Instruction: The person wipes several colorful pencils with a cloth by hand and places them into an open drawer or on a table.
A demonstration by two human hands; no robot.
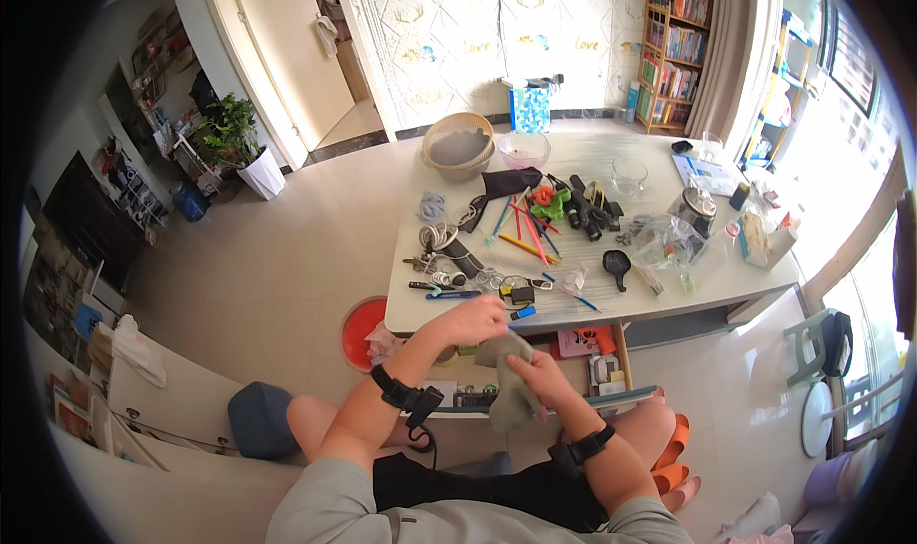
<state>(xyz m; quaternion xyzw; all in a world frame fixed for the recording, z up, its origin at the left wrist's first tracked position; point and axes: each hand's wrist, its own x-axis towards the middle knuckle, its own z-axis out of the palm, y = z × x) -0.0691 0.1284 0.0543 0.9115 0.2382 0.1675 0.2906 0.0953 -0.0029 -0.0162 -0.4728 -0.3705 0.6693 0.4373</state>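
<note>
My right hand point(543, 378) grips a grey-green cloth point(512, 395) that hangs in folds over the open drawer point(617, 347). Just above the cloth's upper edge is my left hand point(478, 320), slightly blurred, its fingers curled together. Whether those fingers pinch the cloth is hard to see. Inside the drawer, partly covered by the cloth and my arms, lie an orange toy gun point(604, 339), a pink box point(575, 345) and some small white items. Right behind my left hand, a blue utility knife point(453, 295) and a small blue object point(524, 312) lie near the table's front edge.
The table point(408, 279) bears coiled white cable point(438, 237), colored pencils point(531, 230), a black ladle-like item point(616, 266), a plastic bag point(666, 243), a metal kettle point(693, 207) and a tan basket point(458, 139). A red bin point(358, 329) stands left of the drawer; a blue stool point(261, 418) is beside my leg.
</note>
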